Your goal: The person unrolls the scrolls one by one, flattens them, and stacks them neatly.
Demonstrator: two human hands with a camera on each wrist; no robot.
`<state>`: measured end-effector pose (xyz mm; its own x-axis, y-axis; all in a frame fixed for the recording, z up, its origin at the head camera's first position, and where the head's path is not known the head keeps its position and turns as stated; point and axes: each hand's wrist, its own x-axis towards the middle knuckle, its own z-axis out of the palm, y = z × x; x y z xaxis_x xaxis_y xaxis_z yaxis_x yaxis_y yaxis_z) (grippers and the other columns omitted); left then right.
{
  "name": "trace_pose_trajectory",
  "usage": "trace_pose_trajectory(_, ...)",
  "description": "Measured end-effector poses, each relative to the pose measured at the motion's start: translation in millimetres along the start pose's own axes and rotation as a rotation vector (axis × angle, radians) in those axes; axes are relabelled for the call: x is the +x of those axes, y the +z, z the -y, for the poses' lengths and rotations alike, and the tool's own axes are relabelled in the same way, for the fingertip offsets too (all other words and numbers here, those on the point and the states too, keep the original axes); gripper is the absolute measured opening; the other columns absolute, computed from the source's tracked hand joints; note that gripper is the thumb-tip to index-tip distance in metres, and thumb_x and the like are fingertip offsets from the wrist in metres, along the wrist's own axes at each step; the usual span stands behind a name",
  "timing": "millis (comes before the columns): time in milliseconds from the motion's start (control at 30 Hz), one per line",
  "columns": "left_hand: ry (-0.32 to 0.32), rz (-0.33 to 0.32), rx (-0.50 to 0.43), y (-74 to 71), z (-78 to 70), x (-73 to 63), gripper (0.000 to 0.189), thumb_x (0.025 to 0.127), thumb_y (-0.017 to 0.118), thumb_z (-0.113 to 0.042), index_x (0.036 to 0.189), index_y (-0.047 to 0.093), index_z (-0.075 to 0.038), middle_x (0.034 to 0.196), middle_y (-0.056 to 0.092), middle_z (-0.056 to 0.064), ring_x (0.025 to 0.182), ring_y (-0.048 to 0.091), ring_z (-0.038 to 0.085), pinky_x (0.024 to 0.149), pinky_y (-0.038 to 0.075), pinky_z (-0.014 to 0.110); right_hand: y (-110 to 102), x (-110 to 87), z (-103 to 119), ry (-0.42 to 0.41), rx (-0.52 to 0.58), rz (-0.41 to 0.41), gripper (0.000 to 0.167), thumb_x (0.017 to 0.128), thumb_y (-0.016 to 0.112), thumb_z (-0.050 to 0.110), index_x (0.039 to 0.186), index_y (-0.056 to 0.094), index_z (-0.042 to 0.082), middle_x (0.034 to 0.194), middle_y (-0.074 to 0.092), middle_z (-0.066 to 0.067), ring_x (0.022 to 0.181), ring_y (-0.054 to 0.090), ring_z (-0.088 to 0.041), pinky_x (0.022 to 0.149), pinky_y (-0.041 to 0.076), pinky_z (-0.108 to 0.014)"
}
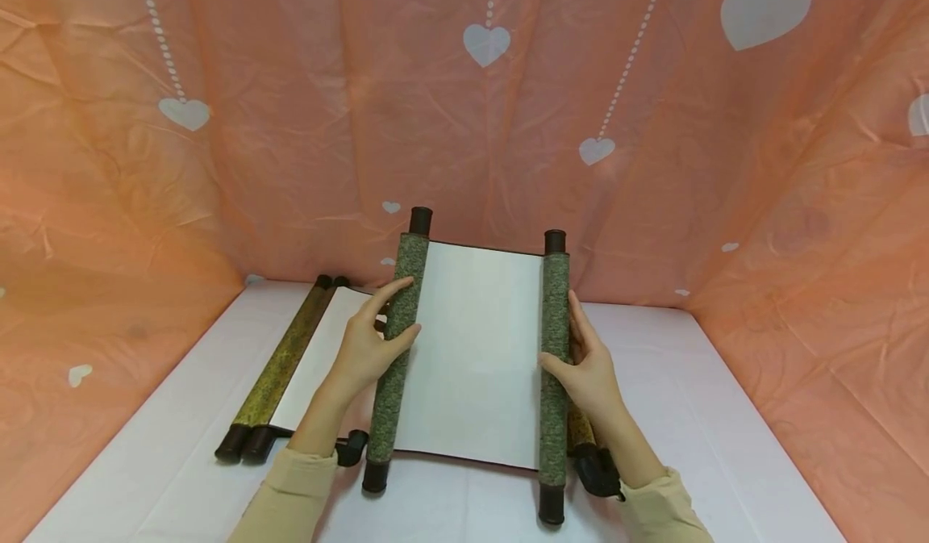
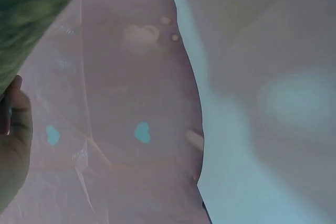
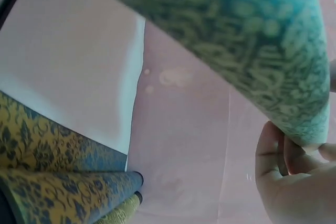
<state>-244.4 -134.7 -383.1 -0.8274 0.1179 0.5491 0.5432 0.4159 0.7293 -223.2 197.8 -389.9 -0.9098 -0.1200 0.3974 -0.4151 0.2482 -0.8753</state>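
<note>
Both hands hold a green patterned scroll (image 1: 472, 357) with dark end knobs, raised and tilted over the table. Its white sheet is spread between two rolls. The left hand (image 1: 366, 345) grips the left roll, with thumb and index finger on its near face and the other fingers partly hidden. On the right roll, the right hand (image 1: 591, 373) has its thumb in front and fingers round the outer side. In the right wrist view, the fingers of the right hand (image 3: 299, 187) curl at the edge of the green roll (image 3: 262, 72).
A yellow patterned scroll (image 1: 286, 365) lies partly unrolled on the white table (image 1: 181, 414), running behind the green one. Its patterned roll (image 3: 68, 192) shows in the right wrist view. An orange-pink curtain with white hearts (image 1: 435, 139) encloses the table's back and sides.
</note>
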Motion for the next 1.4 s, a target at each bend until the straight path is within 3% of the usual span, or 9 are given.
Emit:
trace_pose_trajectory(300,-0.019,0.004,-0.050,-13.7,4.1,-0.5,0.070,0.096,0.070,-0.002,0.157,0.046,-0.024,0.157,0.044,0.013,0.119,0.058,0.039,0.088,0.049,0.050,-11.3,-2.1,5.7,0.060,-0.068,-0.010,0.095,0.094,0.060,-0.007,0.169,0.015,0.028,0.168,0.022,-0.026,0.150,0.031,-0.047,0.105,0.041,-0.055)
trace_pose_trajectory(433,-0.025,0.028,-0.069,-17.0,2.7,-0.7,0.066,0.098,0.060,0.000,0.157,0.048,-0.026,0.160,0.040,0.011,0.135,0.048,0.042,0.091,0.046,0.055,-15.4,-1.3,5.4,0.063,-0.045,-0.033,0.095,0.090,0.053,-0.012,0.166,0.023,0.036,0.169,0.024,-0.016,0.144,0.040,-0.042,0.073,0.043,-0.037)
trace_pose_trajectory(533,-0.049,0.053,-0.081,-19.1,1.2,-0.9,0.062,0.098,0.055,0.001,0.155,0.052,-0.026,0.162,0.036,0.011,0.149,0.032,0.041,0.092,0.042,0.058,-18.8,-1.2,6.3,0.073,0.007,-0.041,0.092,0.090,0.047,-0.013,0.164,0.030,0.039,0.171,0.022,-0.004,0.093,0.065,-0.026,0.053,0.034,-0.027)
trace_pose_trajectory(633,-0.062,0.063,-0.079,-20.6,0.2,-1.4,0.059,0.099,0.054,0.000,0.153,0.054,-0.024,0.165,0.033,0.012,0.155,0.021,0.040,0.092,0.040,0.060,-21.2,-1.8,7.6,0.078,0.031,-0.038,0.087,0.091,0.045,-0.013,0.163,0.035,0.035,0.172,0.021,0.002,0.051,0.028,-0.022,0.046,0.027,-0.025)
trace_pose_trajectory(767,-0.046,0.052,-0.053,-20.2,2.8,-1.3,0.056,0.101,0.061,-0.004,0.153,0.055,-0.023,0.163,0.035,0.013,0.154,0.023,0.042,0.096,0.042,0.066,-21.6,-0.9,7.2,0.075,0.000,-0.022,0.082,0.096,0.057,-0.008,0.164,0.035,0.031,0.172,0.020,-0.002,0.099,0.064,-0.023,0.060,0.042,-0.018)
trace_pose_trajectory(867,-0.029,0.035,-0.030,-19.4,5.4,-0.9,0.057,0.098,0.072,-0.010,0.152,0.056,-0.023,0.161,0.038,0.013,0.150,0.030,0.041,0.097,0.043,0.064,-21.1,0.5,5.6,0.080,-0.067,-0.015,0.086,0.095,0.073,0.001,0.164,0.034,0.033,0.172,0.018,-0.007,0.154,0.022,-0.036,0.089,0.050,-0.023)
trace_pose_trajectory(1033,-0.016,0.012,-0.006,-20.6,5.6,0.0,0.061,0.093,0.080,-0.014,0.149,0.059,-0.023,0.158,0.043,0.011,0.139,0.043,0.034,0.082,0.043,0.040,-23.1,1.4,4.0,0.086,-0.128,-0.009,0.092,0.091,0.081,0.007,0.164,0.033,0.035,0.168,0.024,-0.014,0.148,0.034,-0.046,0.099,0.050,-0.045)
trace_pose_trajectory(1200,-0.012,0.014,-0.020,-24.6,2.2,-0.4,0.057,0.095,0.078,-0.013,0.148,0.060,-0.021,0.156,0.048,0.009,0.122,0.046,0.024,0.080,0.041,0.037,-30.1,1.6,4.6,0.060,-0.118,-0.010,0.090,0.091,0.080,0.007,0.164,0.034,0.034,0.158,0.038,-0.018,0.117,0.051,-0.033,0.083,0.050,-0.034)
trace_pose_trajectory(1400,-0.020,0.016,-0.046,-28.8,0.6,-0.8,0.056,0.096,0.076,-0.010,0.148,0.059,-0.019,0.152,0.051,0.008,0.116,0.047,0.021,0.087,0.044,0.039,-37.7,1.4,6.7,0.049,-0.124,-0.004,0.090,0.092,0.079,0.007,0.164,0.033,0.034,0.164,0.032,-0.022,0.122,0.051,-0.032,0.086,0.048,-0.031)
